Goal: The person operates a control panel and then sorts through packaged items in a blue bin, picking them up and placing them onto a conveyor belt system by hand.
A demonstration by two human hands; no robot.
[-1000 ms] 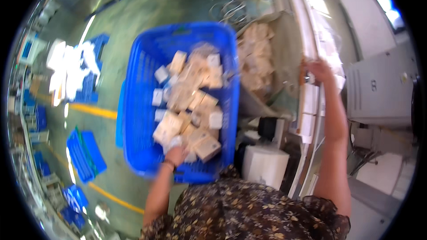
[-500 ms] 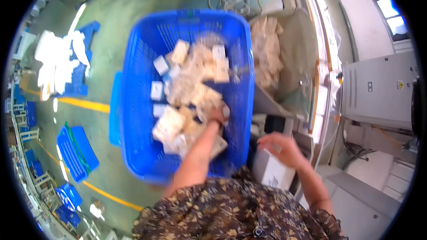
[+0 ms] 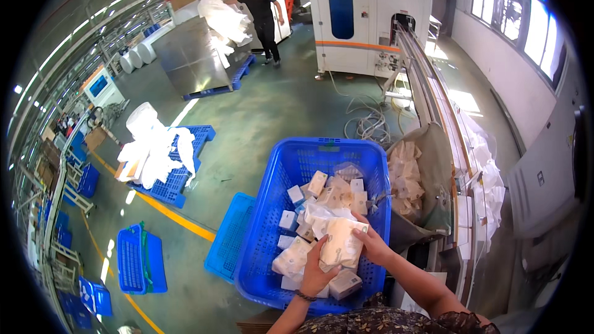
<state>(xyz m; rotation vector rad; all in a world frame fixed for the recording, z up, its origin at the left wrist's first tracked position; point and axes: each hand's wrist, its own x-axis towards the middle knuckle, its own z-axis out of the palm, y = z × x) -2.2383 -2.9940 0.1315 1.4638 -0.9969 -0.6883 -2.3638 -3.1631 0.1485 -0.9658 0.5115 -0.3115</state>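
A plastic-wrapped tissue pack point(image 3: 342, 242) is held between both my hands above the big blue basket point(image 3: 286, 161). My left hand point(image 3: 315, 272) grips its lower left side, the thumb along the edge. On the right side, my right hand point(image 3: 375, 246) has its thumb over the top face. Loose clear film sticks up from the pack's far end. Beneath lie several more wrapped packs point(image 3: 292, 257) and small white boxes point(image 3: 289, 219), heaped in the basket. My hands partly cover the heap.
A canvas chute point(image 3: 436, 201) holding more packs adjoins the basket's right side, beside a long conveyor point(image 3: 455, 148). At left are a lighter blue crate point(image 3: 228, 241), a blue bin point(image 3: 154, 266) and a loaded pallet point(image 3: 201, 136). Hoses point(image 3: 371, 125) lie ahead, and a person point(image 3: 265, 18) stands farther off.
My left hand has come up out of the heap, and my right hand has moved in from the basket's right side. Both now hold a pack. The view has tilted up.
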